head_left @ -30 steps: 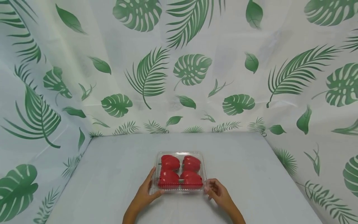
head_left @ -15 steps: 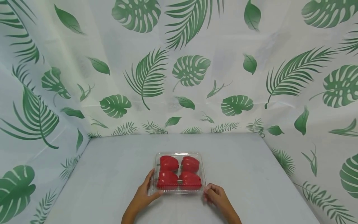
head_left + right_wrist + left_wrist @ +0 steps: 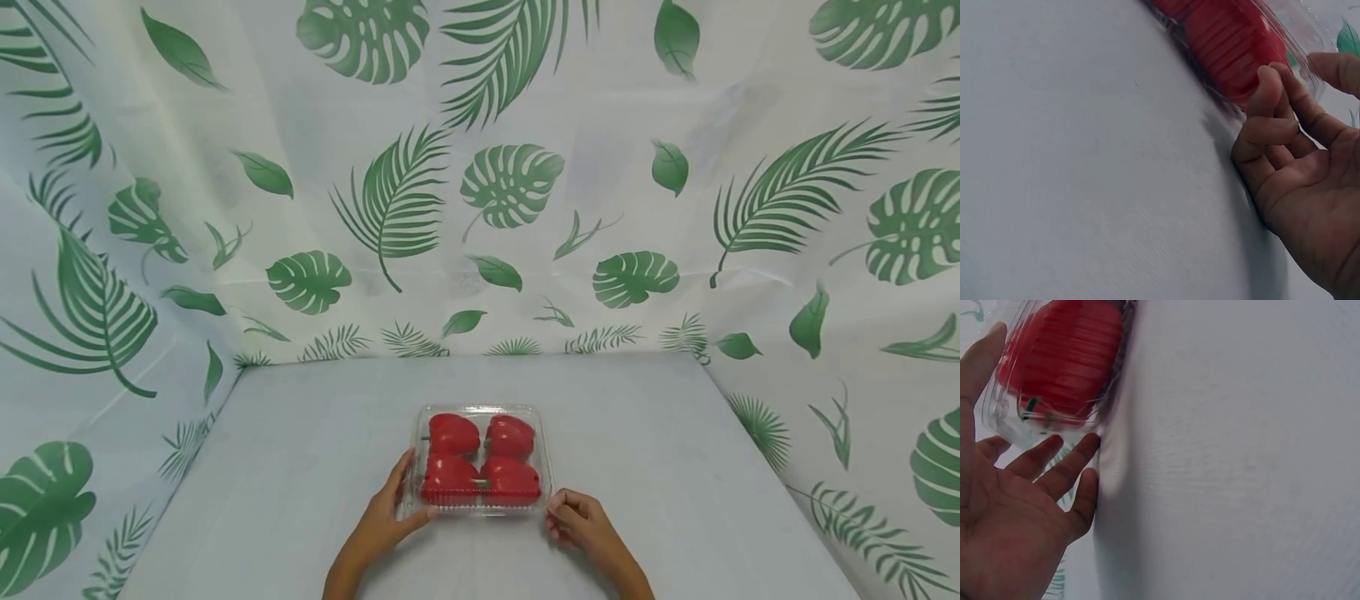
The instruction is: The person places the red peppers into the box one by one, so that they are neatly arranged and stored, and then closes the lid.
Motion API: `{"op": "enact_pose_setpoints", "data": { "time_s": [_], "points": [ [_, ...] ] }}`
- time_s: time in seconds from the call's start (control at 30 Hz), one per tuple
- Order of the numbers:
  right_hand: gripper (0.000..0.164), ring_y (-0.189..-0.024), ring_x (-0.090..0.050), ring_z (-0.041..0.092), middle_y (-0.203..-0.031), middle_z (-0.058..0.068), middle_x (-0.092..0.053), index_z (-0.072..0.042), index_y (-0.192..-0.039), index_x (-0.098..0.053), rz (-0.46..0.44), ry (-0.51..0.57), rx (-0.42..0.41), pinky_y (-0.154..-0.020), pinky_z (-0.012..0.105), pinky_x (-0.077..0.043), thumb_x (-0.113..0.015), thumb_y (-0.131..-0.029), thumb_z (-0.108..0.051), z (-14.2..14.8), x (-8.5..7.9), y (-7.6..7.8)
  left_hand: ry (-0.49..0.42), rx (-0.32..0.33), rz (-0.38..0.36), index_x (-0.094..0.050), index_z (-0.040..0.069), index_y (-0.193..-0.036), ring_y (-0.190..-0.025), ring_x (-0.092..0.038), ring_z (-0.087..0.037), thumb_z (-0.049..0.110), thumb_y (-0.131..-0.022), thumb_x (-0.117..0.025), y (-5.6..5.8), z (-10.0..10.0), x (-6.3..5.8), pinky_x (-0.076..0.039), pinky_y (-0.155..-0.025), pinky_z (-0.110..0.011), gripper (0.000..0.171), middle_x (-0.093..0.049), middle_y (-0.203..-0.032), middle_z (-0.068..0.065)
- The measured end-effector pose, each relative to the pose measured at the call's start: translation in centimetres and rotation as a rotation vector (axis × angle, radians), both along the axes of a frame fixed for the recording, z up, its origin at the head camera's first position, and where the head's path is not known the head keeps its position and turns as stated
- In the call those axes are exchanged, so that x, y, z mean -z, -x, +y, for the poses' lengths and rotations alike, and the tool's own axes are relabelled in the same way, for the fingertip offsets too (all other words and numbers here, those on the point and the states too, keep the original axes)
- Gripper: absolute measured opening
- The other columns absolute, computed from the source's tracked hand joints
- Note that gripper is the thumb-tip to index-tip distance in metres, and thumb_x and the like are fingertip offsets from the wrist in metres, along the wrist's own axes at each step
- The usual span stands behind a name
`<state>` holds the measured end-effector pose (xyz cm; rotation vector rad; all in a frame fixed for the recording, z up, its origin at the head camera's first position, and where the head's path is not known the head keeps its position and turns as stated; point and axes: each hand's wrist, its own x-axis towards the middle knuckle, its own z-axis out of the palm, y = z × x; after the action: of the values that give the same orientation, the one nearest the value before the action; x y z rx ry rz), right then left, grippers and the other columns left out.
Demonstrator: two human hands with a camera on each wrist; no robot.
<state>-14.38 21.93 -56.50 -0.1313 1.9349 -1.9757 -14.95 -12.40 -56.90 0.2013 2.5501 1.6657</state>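
A clear plastic clamshell container [image 3: 482,510] stands on the white table. Through its plastic several red bell peppers [image 3: 512,477] show, with bits of green stem. My left hand [image 3: 378,521] lies along the container's left side, fingers nearly straight and thumb by the front left corner. In the left wrist view its fingertips [image 3: 1092,440] touch or nearly touch the lower edge. At the front right corner, my right hand [image 3: 588,527] pinches the container's rim between thumb and index finger. The right wrist view shows its other fingers [image 3: 1266,134] curled.
The white table [image 3: 322,425] stretches out around the container on all sides. Behind it and at both sides hang white curtains [image 3: 525,108] with green leaf prints, which meet the table's edges.
The right hand's fingers have shifted slightly at the corner, curling in closer to the rim. The left hand and the container stay nearly where they were; the view drifts a little.
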Motion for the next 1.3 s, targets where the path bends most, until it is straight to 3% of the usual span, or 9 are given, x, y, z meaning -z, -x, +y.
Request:
{"op": "enact_pose_setpoints", "data": {
  "time_s": [0.07, 0.17, 0.27, 0.37, 0.5, 0.63, 0.87, 1.1, 1.3],
  "points": [
    [0.034, -0.064, -0.057, 0.008, -0.077, 0.001, -0.061, 0.009, -0.091, -0.052, 0.01, -0.038, 0.008, -0.049, 0.018, -0.043, -0.05, -0.102, -0.023, 0.3, 0.1, 0.1, -0.015, 0.008, -0.01, -0.021, 0.022, -0.157, -0.144, -0.032, -0.039, 0.037, -0.085, -0.074, -0.1, -0.2, -0.1, -0.035, -0.113, -0.052, 0.09, -0.031, -0.159, -0.012],
    [0.043, -0.063, -0.057, 0.01, -0.076, 0.004, -0.06, 0.013, -0.091, -0.051, 0.039, -0.113, 0.101, -0.048, 0.021, -0.047, -0.049, -0.103, -0.028, 0.6, 0.0, 0.3, -0.077, 0.035, -0.016, -0.024, 0.019, -0.156, -0.143, -0.033, -0.041, 0.03, -0.089, -0.071, -0.3, -0.7, -0.3, -0.036, -0.113, -0.052, 0.082, -0.033, -0.158, -0.015],
    [0.038, -0.062, -0.058, 0.012, -0.075, 0.007, -0.06, 0.009, -0.091, -0.055, 0.094, -0.183, 0.218, -0.049, 0.026, -0.05, -0.052, -0.102, -0.027, 0.4, -0.2, 0.6, -0.205, 0.077, -0.044, -0.027, 0.016, -0.154, -0.141, -0.035, -0.044, 0.018, -0.093, -0.067, -0.4, -1.5, -0.3, -0.043, -0.111, -0.045, 0.073, -0.034, -0.156, -0.019],
    [0.027, -0.065, -0.059, 0.011, -0.077, 0.007, -0.061, 0.004, -0.102, -0.059, 0.143, -0.211, 0.279, -0.052, 0.027, -0.053, -0.056, -0.1, -0.023, 0.0, -0.2, 0.9, -0.297, 0.081, -0.083, -0.031, 0.015, -0.152, -0.136, -0.043, -0.042, 0.012, -0.094, -0.064, -0.3, -1.9, -0.5, -0.049, -0.104, -0.03, 0.067, -0.039, -0.15, -0.021],
    [0.028, -0.067, -0.057, 0.006, -0.078, 0.002, -0.062, 0.001, -0.122, -0.057, 0.228, -0.212, 0.266, -0.051, 0.026, -0.052, -0.056, -0.099, -0.016, -0.6, -0.1, 1.4, -0.308, 0.046, -0.078, -0.032, 0.008, -0.15, -0.116, -0.058, -0.022, 0.01, -0.095, -0.061, -0.5, -1.7, -0.7, -0.053, -0.09, -0.021, 0.062, -0.05, -0.129, -0.021],
    [0.033, -0.067, -0.055, 0.004, -0.08, 0.0, -0.061, 0.002, -0.13, -0.053, 0.284, -0.2, 0.251, -0.05, 0.026, -0.051, -0.054, -0.099, -0.01, -1.2, -0.2, 1.5, -0.352, 0.07, -0.096, -0.026, 0.0, -0.151, -0.089, -0.062, -0.009, 0.008, -0.097, -0.056, -0.8, -1.4, -0.7, -0.057, -0.08, -0.024, 0.062, -0.056, -0.104, -0.017],
    [0.035, -0.068, -0.055, 0.005, -0.083, 0.003, -0.061, -0.001, -0.131, -0.054, 0.216, -0.211, 0.291, -0.052, 0.025, -0.051, -0.057, -0.098, -0.013, -1.6, -0.2, 1.3, -0.464, 0.054, -0.246, -0.018, 0.001, -0.154, -0.07, -0.062, -0.008, 0.009, -0.099, -0.053, -1.4, -0.9, -0.9, -0.054, -0.066, -0.02, 0.065, -0.063, -0.085, -0.002],
    [0.034, -0.067, -0.053, 0.004, -0.082, 0.002, -0.061, 0.004, -0.13, -0.054, 0.264, -0.193, 0.28, -0.05, 0.025, -0.051, -0.056, -0.098, -0.007, -1.7, -0.2, 1.2, -0.473, -0.06, -0.228, -0.027, -0.005, -0.149, -0.064, -0.06, -0.009, 0.002, -0.093, -0.055, -1.5, -0.4, -1.4, -0.056, -0.064, -0.022, 0.063, -0.066, -0.08, -0.009],
    [0.035, -0.066, -0.054, 0.007, -0.084, 0.003, -0.061, 0.0, -0.131, -0.054, 0.221, -0.193, 0.299, -0.05, 0.025, -0.051, -0.057, -0.098, -0.014, -2.0, -0.3, 1.2, -0.446, -0.058, -0.257, -0.026, 0.0, -0.15, -0.066, -0.06, -0.01, 0.005, -0.096, -0.053, -1.6, -0.7, -1.2, -0.056, -0.066, -0.021, 0.061, -0.069, -0.082, -0.008]
  ]
}}
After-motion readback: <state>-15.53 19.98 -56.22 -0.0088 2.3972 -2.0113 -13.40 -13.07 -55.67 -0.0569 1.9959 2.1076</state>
